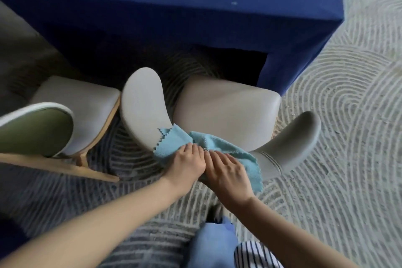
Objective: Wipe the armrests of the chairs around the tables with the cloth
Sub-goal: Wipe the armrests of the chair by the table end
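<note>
A light blue cloth (174, 140) lies over the curved back of a grey chair, between its left armrest (142, 104) and its right armrest (295, 137). My left hand (187, 164) rests on the cloth near the left armrest, fingers curled down onto the fabric. Beside it, touching it, my right hand (228, 172) lies on the cloth with fingers bent over the chair's back edge. The grey seat (226, 113) shows between the armrests.
A table draped in dark blue cloth (174, 6) stands just beyond the chair. A second chair with a green back (37, 130), grey seat and wooden legs stands at the left. Patterned grey carpet (348, 115) spreads to the right.
</note>
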Action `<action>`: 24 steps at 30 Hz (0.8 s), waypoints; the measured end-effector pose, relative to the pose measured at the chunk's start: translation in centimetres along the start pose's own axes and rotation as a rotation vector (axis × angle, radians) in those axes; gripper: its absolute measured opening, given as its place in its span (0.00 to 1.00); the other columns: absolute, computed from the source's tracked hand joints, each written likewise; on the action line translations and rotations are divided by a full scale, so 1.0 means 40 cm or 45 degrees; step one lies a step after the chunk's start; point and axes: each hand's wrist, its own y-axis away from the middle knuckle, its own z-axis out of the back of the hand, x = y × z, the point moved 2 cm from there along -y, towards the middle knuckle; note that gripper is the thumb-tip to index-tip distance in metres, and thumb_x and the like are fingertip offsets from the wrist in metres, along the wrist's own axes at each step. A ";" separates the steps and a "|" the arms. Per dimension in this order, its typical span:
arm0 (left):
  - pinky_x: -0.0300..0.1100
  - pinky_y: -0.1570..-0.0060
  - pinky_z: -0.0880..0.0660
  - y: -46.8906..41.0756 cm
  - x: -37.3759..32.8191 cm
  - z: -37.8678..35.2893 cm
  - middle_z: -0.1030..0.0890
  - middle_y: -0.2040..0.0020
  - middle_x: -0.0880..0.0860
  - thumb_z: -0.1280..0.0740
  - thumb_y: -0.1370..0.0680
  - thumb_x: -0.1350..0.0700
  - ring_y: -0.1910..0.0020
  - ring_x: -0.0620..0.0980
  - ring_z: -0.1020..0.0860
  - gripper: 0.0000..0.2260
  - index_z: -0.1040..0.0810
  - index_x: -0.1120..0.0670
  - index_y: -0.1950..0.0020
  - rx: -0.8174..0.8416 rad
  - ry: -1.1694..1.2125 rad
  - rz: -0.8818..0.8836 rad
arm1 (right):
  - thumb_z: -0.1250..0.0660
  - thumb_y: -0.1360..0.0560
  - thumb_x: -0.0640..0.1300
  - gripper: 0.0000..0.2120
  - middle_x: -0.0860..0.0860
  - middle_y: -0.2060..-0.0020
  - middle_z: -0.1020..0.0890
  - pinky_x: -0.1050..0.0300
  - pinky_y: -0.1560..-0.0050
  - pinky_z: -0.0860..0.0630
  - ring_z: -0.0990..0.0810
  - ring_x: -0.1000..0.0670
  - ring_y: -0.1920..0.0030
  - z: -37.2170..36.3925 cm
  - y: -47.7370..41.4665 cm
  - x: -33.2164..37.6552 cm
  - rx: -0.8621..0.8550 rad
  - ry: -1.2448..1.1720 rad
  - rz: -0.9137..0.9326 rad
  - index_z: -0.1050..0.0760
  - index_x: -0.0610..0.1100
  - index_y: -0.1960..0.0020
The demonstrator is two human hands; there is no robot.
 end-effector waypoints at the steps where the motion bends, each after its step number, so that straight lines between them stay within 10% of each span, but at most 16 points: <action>1: 0.44 0.63 0.22 -0.003 -0.014 0.001 0.20 0.64 0.59 0.34 0.33 0.66 0.65 0.55 0.21 0.06 0.19 0.63 0.59 0.014 -0.002 0.021 | 0.42 0.20 0.57 0.20 0.48 0.59 0.20 0.52 0.60 0.22 0.20 0.47 0.59 0.008 0.006 -0.010 0.018 -0.012 0.016 0.21 0.41 0.50; 8: 0.41 0.68 0.25 -0.048 -0.122 0.047 0.22 0.69 0.57 0.45 0.32 0.68 0.69 0.54 0.23 0.14 0.19 0.60 0.63 0.101 0.001 0.132 | 0.37 0.25 0.56 0.21 0.46 0.55 0.17 0.52 0.56 0.20 0.17 0.46 0.55 0.072 0.048 -0.131 0.057 -0.083 0.231 0.20 0.38 0.47; 14: 0.40 0.73 0.25 -0.120 -0.235 0.127 0.21 0.71 0.59 0.35 0.36 0.67 0.72 0.56 0.22 0.06 0.18 0.63 0.66 0.237 -0.032 0.181 | 0.51 0.17 0.53 0.27 0.46 0.50 0.16 0.56 0.49 0.21 0.16 0.49 0.49 0.115 0.079 -0.274 0.072 -0.205 0.420 0.18 0.38 0.47; 20: 0.36 0.74 0.29 -0.218 -0.341 0.172 0.23 0.75 0.58 0.49 0.37 0.70 0.77 0.54 0.24 0.18 0.20 0.63 0.71 0.281 0.040 0.413 | 0.23 0.33 0.49 0.21 0.47 0.50 0.16 0.57 0.47 0.23 0.17 0.49 0.49 0.108 0.087 -0.451 0.182 -0.312 0.627 0.21 0.41 0.45; 24: 0.35 0.76 0.30 -0.285 -0.391 0.207 0.24 0.77 0.57 0.33 0.43 0.63 0.79 0.52 0.25 0.02 0.21 0.60 0.75 0.337 0.155 0.487 | 0.30 0.27 0.51 0.18 0.46 0.49 0.16 0.55 0.44 0.23 0.17 0.48 0.48 0.106 0.072 -0.540 0.187 -0.388 0.761 0.22 0.40 0.43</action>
